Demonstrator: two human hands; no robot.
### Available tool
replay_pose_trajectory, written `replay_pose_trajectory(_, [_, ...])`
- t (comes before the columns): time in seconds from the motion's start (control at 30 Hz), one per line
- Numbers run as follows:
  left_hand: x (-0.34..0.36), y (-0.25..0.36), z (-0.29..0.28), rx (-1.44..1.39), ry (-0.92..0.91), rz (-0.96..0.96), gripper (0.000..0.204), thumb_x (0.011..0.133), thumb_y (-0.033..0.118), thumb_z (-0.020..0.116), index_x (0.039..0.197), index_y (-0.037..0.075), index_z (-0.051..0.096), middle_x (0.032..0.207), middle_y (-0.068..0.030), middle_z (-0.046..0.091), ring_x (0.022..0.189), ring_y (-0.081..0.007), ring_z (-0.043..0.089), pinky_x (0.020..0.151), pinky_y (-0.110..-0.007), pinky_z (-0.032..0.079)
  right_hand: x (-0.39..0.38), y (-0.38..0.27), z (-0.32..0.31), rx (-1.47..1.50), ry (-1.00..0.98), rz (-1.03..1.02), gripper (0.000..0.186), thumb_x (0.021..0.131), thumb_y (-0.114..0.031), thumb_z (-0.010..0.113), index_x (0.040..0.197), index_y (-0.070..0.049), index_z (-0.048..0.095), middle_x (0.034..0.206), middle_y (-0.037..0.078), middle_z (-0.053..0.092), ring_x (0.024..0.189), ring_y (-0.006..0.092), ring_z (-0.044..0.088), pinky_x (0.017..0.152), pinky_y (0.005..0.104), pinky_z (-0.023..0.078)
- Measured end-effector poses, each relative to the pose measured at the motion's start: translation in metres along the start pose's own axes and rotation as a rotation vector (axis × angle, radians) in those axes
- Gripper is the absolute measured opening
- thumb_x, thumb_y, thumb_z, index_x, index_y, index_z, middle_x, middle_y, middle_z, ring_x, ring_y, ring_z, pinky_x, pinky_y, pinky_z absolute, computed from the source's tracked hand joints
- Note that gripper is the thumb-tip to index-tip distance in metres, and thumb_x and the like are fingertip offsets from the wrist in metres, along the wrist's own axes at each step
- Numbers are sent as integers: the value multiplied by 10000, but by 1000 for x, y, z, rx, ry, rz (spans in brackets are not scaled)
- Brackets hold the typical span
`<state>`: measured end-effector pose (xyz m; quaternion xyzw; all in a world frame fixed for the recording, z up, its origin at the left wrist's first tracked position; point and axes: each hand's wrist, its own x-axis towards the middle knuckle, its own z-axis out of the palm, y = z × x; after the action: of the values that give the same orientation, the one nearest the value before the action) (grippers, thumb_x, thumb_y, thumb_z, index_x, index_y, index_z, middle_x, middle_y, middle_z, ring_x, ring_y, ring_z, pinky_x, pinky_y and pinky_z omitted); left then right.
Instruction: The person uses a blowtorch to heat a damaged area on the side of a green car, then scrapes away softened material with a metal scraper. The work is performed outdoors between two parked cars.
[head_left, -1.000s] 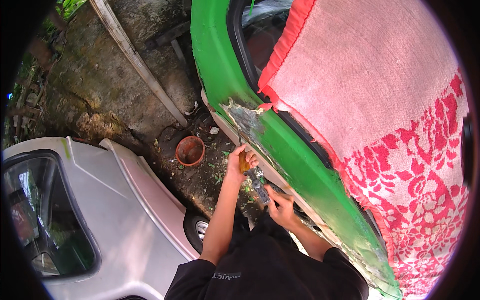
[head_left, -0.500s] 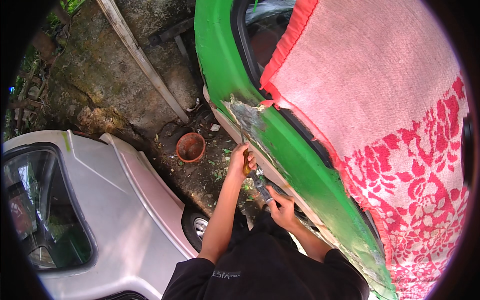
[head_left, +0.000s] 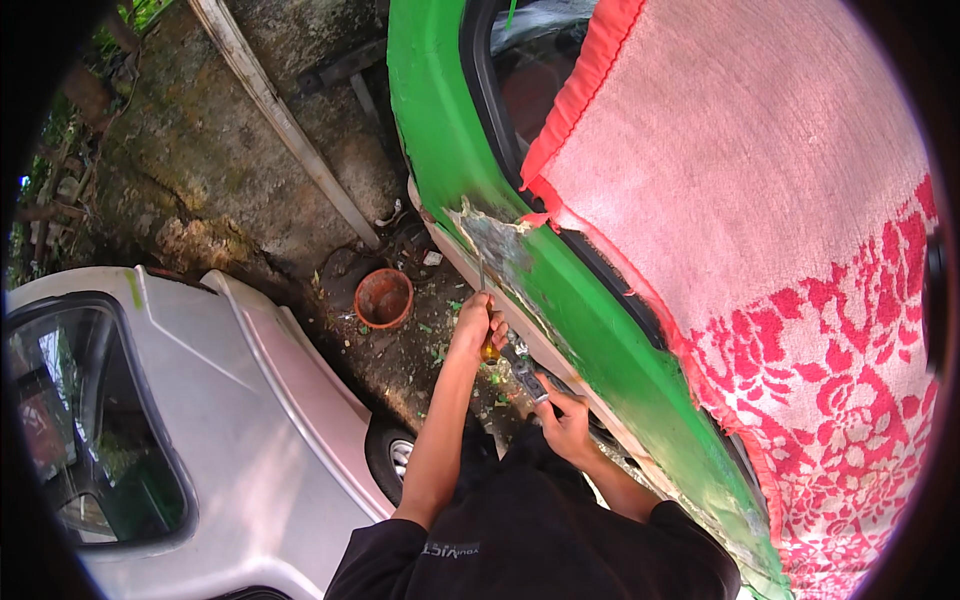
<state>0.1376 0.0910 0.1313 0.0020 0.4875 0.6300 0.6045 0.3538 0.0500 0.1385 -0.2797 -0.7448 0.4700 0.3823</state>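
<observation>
My left hand is closed round a screwdriver with an amber handle. Its thin shaft points away from me, toward a torn, rusty patch low on the green car body; whether the tip touches metal cannot be made out. In my right hand is a dark grey metal tool, gripped at its near end. The tool's far end is close beside the butt of the screwdriver handle. Its exact kind is unclear, as fingers cover part of it.
A red and pink floral towel drapes over the green car's window. Left of me stands a silver car. Between the cars, a terracotta pot sits on littered ground. A long wooden plank lies beyond it.
The screwdriver handle has tilted slightly, its butt shifting left and nearer to me. The grey tool's far end now shows a small gap from it. Both hands keep their grip.
</observation>
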Motion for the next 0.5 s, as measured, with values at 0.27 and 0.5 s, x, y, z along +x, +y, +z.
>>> replay_pose_trajectory(0.27, [25, 3, -14, -172, -23, -37, 176, 1024, 245, 348, 889, 147, 402, 516, 6, 307, 354, -134, 291, 347, -308, 250, 7, -10, 3, 49, 24, 18, 379, 875, 20, 631, 1253, 39, 612, 612, 122, 530, 539, 112, 497, 569, 259, 439])
replay_pose_trajectory(0.5, [1, -1, -4, -50, -25, -34, 246, 1052, 313, 324, 892, 144, 403, 503, 33, 299, 351, -107, 267, 355, -275, 249, -7, 0, 9, 23, 56, -21, 384, 860, 31, 630, 1243, 40, 619, 598, 108, 509, 539, 97, 483, 552, 261, 424])
